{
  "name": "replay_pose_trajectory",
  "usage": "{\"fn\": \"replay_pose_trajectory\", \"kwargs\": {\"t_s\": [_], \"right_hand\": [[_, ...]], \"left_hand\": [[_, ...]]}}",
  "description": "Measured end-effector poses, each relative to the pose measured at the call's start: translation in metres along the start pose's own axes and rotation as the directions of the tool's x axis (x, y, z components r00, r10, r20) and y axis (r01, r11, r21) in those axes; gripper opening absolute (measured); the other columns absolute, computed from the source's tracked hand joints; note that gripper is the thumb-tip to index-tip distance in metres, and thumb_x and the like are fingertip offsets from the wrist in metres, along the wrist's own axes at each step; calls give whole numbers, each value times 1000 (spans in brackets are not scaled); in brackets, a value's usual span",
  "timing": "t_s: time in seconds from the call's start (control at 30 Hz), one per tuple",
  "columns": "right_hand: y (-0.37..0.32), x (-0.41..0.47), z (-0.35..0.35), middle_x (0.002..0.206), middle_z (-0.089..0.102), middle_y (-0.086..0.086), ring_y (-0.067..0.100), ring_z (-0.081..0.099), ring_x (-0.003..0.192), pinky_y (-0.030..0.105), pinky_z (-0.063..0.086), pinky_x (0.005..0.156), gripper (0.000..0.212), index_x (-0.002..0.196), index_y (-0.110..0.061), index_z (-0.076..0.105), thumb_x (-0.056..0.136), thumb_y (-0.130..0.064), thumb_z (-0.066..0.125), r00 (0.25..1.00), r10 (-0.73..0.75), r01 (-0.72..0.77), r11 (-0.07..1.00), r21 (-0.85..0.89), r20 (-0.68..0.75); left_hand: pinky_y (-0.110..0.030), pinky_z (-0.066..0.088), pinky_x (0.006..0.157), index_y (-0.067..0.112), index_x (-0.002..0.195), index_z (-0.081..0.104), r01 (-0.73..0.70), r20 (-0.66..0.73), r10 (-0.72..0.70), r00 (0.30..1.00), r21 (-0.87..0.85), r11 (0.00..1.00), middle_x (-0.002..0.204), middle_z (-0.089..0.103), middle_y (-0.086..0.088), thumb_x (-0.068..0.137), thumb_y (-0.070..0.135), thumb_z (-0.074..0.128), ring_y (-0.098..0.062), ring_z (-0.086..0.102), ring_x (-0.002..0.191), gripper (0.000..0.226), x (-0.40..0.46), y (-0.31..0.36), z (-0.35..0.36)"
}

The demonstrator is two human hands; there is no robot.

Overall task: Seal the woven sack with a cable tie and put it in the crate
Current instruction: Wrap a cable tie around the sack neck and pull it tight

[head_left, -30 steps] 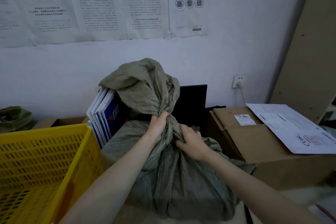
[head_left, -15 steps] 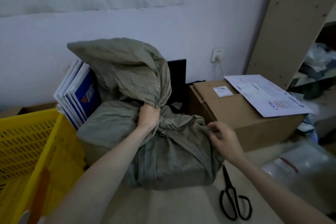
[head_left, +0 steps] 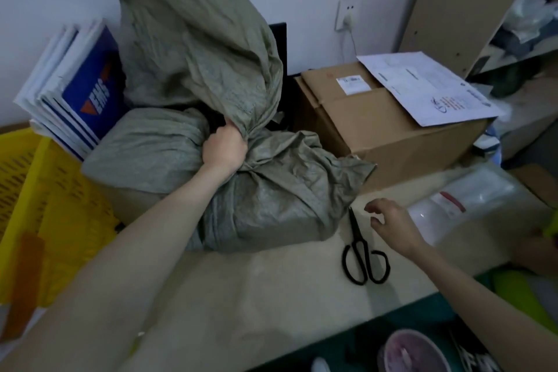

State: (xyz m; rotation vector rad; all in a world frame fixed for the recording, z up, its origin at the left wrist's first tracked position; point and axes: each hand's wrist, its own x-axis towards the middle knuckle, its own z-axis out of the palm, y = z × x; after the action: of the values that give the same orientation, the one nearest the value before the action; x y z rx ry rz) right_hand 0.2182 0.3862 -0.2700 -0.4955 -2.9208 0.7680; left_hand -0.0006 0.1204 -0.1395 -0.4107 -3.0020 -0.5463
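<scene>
A grey-green woven sack (head_left: pixel 271 190) sits full on the pale table, its loose top flap standing up above a gathered neck. My left hand (head_left: pixel 223 149) is shut around that neck, holding it bunched. My right hand (head_left: pixel 389 222) hovers open over the table to the right of the sack, just right of the black scissors (head_left: pixel 362 254), holding nothing. The yellow plastic crate (head_left: pixel 36 205) stands at the left edge, beside the sack. I see no cable tie.
A cardboard box (head_left: pixel 386 124) with white papers on it stands behind the scissors. Blue and white folders (head_left: pixel 75 90) lean on the wall at left. Clear plastic bags (head_left: pixel 471 199) lie at right; a shelf unit rises beyond. A round container (head_left: pixel 416 353) sits below the table edge.
My right hand has let go of the sack and moved right and down to beside the scissors. The view has tipped downward. My left hand keeps its grip on the neck.
</scene>
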Motion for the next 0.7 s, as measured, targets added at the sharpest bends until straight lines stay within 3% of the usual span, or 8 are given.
{"fn": "replay_pose_trajectory", "kwargs": {"t_s": [0.27, 0.47, 0.6, 0.7], "right_hand": [[45, -14, 11, 131, 52, 6, 29, 42, 123, 40, 35, 94, 41, 127, -18, 54, 86, -12, 55, 969, 173, -114, 946, -303, 176], [59, -20, 20, 137, 43, 6, 29, 37, 124, 39, 33, 96, 51, 136, -20, 43, 87, -12, 52, 939, 211, -45, 860, -508, 273], [65, -22, 23, 124, 48, 8, 28, 42, 115, 37, 35, 91, 43, 128, -14, 49, 86, -4, 44, 948, 165, 43, 779, -626, 270], [65, -23, 23, 127, 49, 9, 28, 44, 115, 35, 35, 90, 38, 125, -10, 48, 88, -4, 42, 947, 118, 129, 711, -691, 299]], "left_hand": [[-49, 46, 87, -3, 135, 39, 0, -8, 1, 1000, 117, 993, 122, 58, -29, 93, 23, 48, -48, 57, 108, 50, 3, 0, 9], [-50, 46, 87, -3, 131, 42, 1, -18, 2, 1000, 153, 988, 122, 57, -30, 93, 24, 50, -49, 56, 109, 48, 0, 0, 11], [-50, 45, 88, -3, 132, 40, 2, -26, 2, 1000, 151, 989, 122, 56, -30, 93, 21, 50, -49, 56, 109, 47, -3, 1, 11], [-49, 45, 88, -3, 131, 42, -1, -33, 5, 999, 146, 989, 121, 57, -30, 93, 20, 48, -48, 57, 108, 45, -4, 2, 11]]}}
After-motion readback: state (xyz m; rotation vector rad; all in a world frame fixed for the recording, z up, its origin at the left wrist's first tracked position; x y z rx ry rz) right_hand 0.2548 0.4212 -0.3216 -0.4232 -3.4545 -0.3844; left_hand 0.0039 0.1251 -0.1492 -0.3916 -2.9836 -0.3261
